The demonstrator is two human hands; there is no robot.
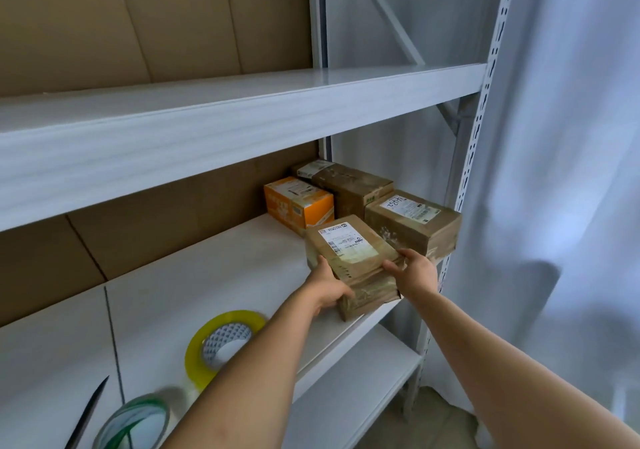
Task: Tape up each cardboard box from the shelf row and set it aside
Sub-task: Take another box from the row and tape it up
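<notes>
Gripped by left hand [329,287] and right hand [414,270]: flat brown labelled cardboard box [353,258] overhanging white shelf [207,275] front edge. Bare shelf toward 9 o'clock; yellow tape roll [207,348] partly hidden by forearm at 7.

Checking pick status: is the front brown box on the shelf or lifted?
Cannot tell: both hands, left hand and right hand, grip the front brown box at the shelf edge; its underside is hidden.

Both forearms are bare to the frame's edge, with no sleeve, watch or ring showing.
</notes>
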